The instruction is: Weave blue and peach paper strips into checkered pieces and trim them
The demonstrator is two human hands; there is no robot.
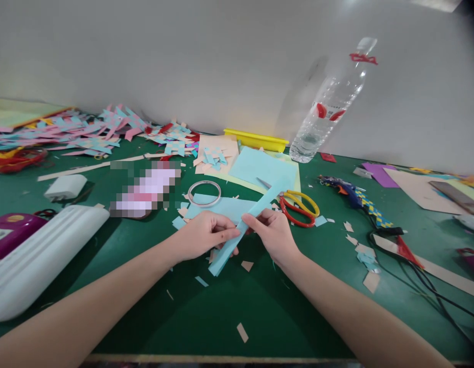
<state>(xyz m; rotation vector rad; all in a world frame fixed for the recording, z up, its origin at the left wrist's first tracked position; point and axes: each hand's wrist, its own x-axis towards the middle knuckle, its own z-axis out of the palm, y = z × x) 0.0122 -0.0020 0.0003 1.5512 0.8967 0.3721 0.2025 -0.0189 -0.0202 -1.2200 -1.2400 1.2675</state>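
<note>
A long folded strip of light blue paper [249, 221] slants between my two hands, above the green table. My left hand [207, 235] pinches it near its lower end. Higher up, my right hand [274, 234] grips the same strip between thumb and fingers. Just behind my right hand lie scissors [309, 204] with red and yellow handles, their blades partly hidden by the strip. Under and behind my hands is a flat blue sheet [223, 205], with a roll of tape [204, 193] at its left. Another blue sheet [260, 166] lies farther back.
A water bottle [325, 110] leans against the wall beside a yellow tray [256, 140]. At left are a blurred phone [147, 191], a white charger [66, 187] and a white device [49, 255]. A glue gun [348, 197] with cables lies right. Paper scraps are scattered about.
</note>
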